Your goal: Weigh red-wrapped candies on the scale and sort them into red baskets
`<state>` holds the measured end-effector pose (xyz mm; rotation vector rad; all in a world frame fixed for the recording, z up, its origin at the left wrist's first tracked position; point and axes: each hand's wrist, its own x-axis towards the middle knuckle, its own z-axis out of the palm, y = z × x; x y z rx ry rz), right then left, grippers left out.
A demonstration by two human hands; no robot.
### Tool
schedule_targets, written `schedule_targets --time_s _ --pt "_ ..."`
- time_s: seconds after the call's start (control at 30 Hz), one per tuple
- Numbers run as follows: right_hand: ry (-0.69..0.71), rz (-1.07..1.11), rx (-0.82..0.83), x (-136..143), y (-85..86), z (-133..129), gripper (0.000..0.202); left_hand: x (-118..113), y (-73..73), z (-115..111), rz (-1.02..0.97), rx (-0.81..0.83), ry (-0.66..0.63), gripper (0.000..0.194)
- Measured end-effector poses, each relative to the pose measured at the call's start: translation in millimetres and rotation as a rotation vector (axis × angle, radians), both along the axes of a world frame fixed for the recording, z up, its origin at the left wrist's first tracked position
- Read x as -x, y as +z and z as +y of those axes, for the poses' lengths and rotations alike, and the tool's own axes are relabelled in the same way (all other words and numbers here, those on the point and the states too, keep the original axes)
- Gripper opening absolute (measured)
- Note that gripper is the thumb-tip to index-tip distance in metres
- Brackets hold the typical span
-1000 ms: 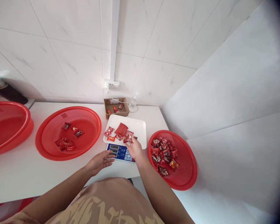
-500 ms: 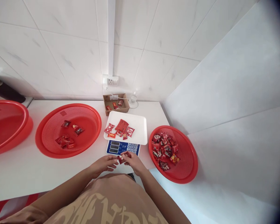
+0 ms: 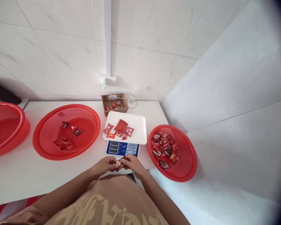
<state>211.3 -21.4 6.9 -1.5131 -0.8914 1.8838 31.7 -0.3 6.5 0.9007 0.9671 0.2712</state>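
Red and small, a packet (image 3: 120, 163) with a pale printed patch is held between the two hands, in front of the shirt (image 3: 114, 200) and just beyond the near edge of the table (image 3: 88, 165). The left hand (image 3: 107, 164) is closed on the packet's left end, thumb and fingers pinching it; the right hand (image 3: 132, 163) grips the opposite end in a similar pinch. Directly beyond the hands lies the blue panel (image 3: 122, 148) of a scale, with three display windows on its left and a keypad on its right (the digits on the displays are too small to read). Behind the panel, the white tray (image 3: 139, 123) bears several loose sweets (image 3: 121, 125), mostly red, some spotted or lettered. A cardboard box (image 3: 121, 110) stands beyond the tray, near the wall, and contains a few more red wrappers (image 3: 113, 105). To its right is a clear object (image 3: 132, 97), near a white cable. Right of the tray, the right basket (image 3: 189, 159), red and perforated, holds a heap of mixed sweets gathered mainly toward its left side. Left of the tray, the middle basket (image 3: 91, 134) contains a sparse scatter. At the far left, the left basket (image 3: 25, 128) is partly cut off by the view.
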Motion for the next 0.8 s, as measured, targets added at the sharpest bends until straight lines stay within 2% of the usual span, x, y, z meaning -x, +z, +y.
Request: schedule_targets --time_s 0.17,0.27,0.37,0.43,0.47,0.57,0.67,0.8 --pt "-0.066 0.068 0.008 -7 -0.8 0 0.036 -3 5.6 2 0.045 -0.101 -0.04 0.033" --pt "-0.308 0.093 0.019 -32 -2.2 2 0.037 5 7.0 13 0.197 -0.29 -0.009 0.033" --pt "-0.685 0.084 -0.019 -76 -2.9 3 0.037 28 3.4 34 0.448 -0.57 0.095 0.032" --pt "-0.882 0.064 -0.056 -107 -2.1 0 0.033 50 0.7 50 0.667 -0.765 0.167 0.035" --pt "-0.958 0.051 -0.064 -120 -1.4 -3 0.031 63 0.1 58 0.772 -0.873 0.193 0.039" --pt "-1.058 0.005 -0.048 -143 0.2 -14 0.034 101 2.8 76 1.007 -1.006 0.251 0.054" --pt "-1.045 -0.044 -0.045 -144 -0.4 -23 0.046 142 10.2 87 1.304 -0.954 0.268 0.066" --pt "-1.004 -0.049 -0.032 -134 -1.1 -24 0.047 204 15.9 97 1.568 -0.715 0.303 0.079"
